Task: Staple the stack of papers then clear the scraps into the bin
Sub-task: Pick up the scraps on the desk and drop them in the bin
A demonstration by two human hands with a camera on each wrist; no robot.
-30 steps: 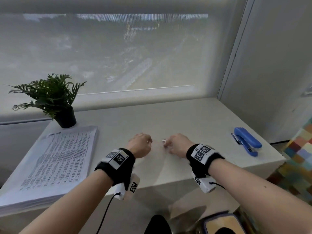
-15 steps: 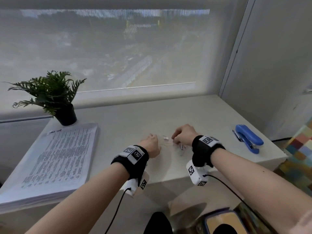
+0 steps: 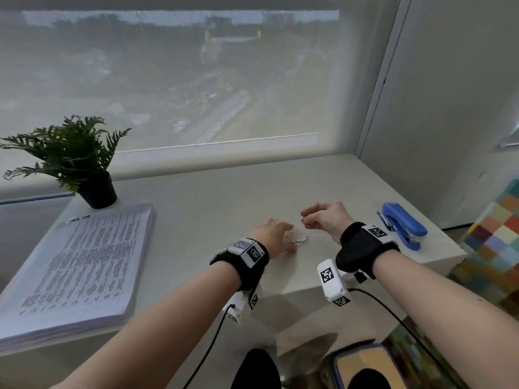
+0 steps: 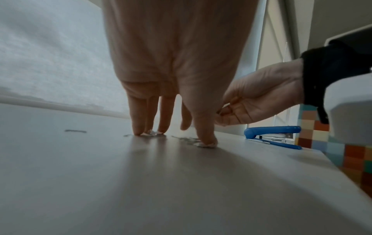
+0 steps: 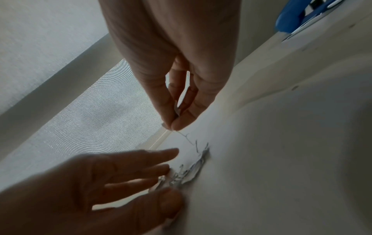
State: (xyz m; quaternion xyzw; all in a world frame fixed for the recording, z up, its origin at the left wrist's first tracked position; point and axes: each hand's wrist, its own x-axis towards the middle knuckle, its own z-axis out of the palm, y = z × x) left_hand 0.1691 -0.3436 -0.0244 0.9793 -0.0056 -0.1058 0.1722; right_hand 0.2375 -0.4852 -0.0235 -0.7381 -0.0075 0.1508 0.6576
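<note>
A small heap of paper scraps (image 3: 297,239) lies mid-desk. My left hand (image 3: 276,235) rests beside it with straight fingers, fingertips (image 4: 205,139) touching the scraps (image 4: 204,144) on the surface. My right hand (image 3: 306,219) hovers just above and right of the heap, thumb and forefinger pinching a tiny scrap (image 5: 176,111). From the right wrist view the heap of scraps (image 5: 189,173) lies below the pinch, with my left hand (image 5: 120,178) spread beside it. The thick stack of printed papers (image 3: 81,265) lies at the desk's left. The blue stapler (image 3: 403,224) sits near the right edge.
A potted fern (image 3: 73,158) stands behind the paper stack. A window with a blind runs along the back, a wall on the right. A bin (image 3: 362,366) stands on the floor below the desk's front edge (image 3: 309,289). One loose staple (image 4: 75,131) lies left of my fingers.
My right hand has lifted off the desk and shifted right, now pinching a scrap. My left hand has opened from a curl and slid right up to the heap.
</note>
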